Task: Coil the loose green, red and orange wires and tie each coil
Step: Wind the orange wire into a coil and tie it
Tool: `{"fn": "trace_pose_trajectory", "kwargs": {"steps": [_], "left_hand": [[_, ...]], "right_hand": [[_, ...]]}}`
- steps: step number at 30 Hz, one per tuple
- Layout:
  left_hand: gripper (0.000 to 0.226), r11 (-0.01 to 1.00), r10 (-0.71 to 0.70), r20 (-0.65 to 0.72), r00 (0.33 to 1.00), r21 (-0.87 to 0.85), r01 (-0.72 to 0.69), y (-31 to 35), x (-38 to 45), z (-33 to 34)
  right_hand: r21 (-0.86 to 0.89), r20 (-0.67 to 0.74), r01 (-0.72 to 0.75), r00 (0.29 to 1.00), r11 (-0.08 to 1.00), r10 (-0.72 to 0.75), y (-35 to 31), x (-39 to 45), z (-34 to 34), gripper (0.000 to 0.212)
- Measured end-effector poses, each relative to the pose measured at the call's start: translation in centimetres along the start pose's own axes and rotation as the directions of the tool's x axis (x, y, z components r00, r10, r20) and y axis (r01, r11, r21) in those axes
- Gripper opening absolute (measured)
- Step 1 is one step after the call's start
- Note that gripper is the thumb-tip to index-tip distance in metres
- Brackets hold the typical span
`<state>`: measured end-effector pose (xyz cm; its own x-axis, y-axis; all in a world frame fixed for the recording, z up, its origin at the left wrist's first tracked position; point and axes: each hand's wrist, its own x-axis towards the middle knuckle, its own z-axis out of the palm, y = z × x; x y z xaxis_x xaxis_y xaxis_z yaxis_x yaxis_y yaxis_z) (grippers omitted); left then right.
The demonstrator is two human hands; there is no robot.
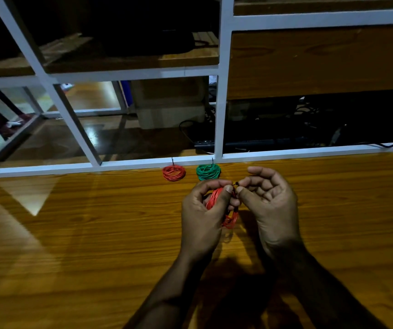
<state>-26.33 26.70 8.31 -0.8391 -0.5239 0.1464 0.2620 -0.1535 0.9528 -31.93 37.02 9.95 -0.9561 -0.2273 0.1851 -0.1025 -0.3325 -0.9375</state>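
Two tied coils lie at the far edge of the wooden table [95, 233]: a red-orange coil [174, 173] on the left and a green coil [208, 172] to its right, each with a dark tie sticking up. Above the table, my left hand [202, 210] grips a third coil of bright orange-red wire [215, 198], part of which hangs below at my fingers. My right hand [269, 200] pinches a small dark tie [236, 184] at the top of that coil, thumb and forefinger meeting my left thumb.
A white metal frame [219, 115] runs along the table's far edge, with wooden shelves behind it. Beyond the frame, a power strip [250, 143] and dark cables lie on the floor. A light reflection shows on the table at left.
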Motion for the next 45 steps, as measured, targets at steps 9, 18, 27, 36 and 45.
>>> {"fn": "trace_pose_trajectory", "kwargs": {"steps": [9, 18, 27, 36, 45], "left_hand": [[0.011, 0.999, 0.013, -0.002, 1.0, 0.034, -0.012, 0.13, -0.09, -0.07], [0.007, 0.99, 0.051, -0.023, 0.998, 0.13, -0.048, -0.28, 0.05, -0.2], [0.008, 0.991, 0.052, -0.025, 0.998, 0.122, -0.048, -0.25, 0.06, -0.25], [0.009, 0.996, 0.031, -0.035, 0.999, 0.082, -0.028, -0.45, 0.13, -0.01], [0.009, 0.998, 0.031, -0.039, 0.999, 0.061, -0.028, -0.62, 0.21, -0.13]], "right_hand": [[-0.035, 0.02, 0.026, 0.999, 0.999, -0.026, -0.14, -0.1, 0.01, 0.039], [-0.092, 0.035, 0.041, 0.999, 0.995, -0.037, 0.06, -0.29, -0.07, 0.039], [-0.088, 0.063, 0.012, 0.998, 0.996, -0.006, 0.03, 0.14, -0.28, 0.042], [0.027, 0.067, -0.066, 0.996, 0.997, 0.064, 0.29, 0.4, -0.17, 0.048], [0.023, 0.031, -0.063, 0.998, 0.998, 0.063, 0.59, 0.32, -0.25, 0.046]]}}
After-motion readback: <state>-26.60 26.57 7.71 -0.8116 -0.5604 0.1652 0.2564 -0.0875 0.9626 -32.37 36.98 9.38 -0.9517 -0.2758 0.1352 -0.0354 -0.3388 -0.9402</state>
